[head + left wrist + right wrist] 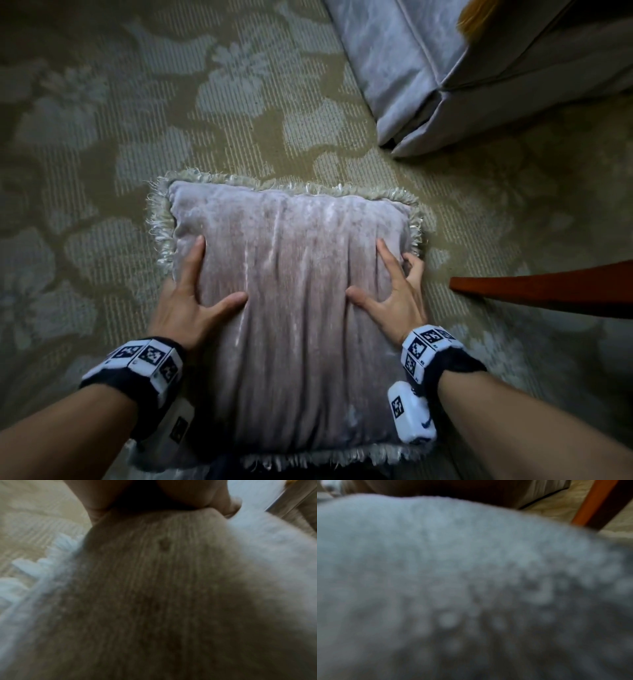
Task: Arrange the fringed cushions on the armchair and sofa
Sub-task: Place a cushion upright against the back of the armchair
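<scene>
Below, both hands (291, 308) gripping fringed cushion (294, 274), carpet (102, 137)

Floor: beige carpet (239, 113) with a pale woven floral pattern, dimly lit. Upper right: corner of a grey upholstered furniture piece (428, 85) with piped seams, resting on the carpet. Right edge: a reddish-brown wooden leg (548, 287).

Both wrist views blurred: only soft-focus cushion (154, 601) fabric fills them. Head view: left hand (191, 301) outer fingers hidden behind the cushion's side; right hand (394, 291) fingertips tucked past its edge. Grey upholstery (445, 78) cut off upper right; wooden leg (548, 287) cut off right edge.
</scene>
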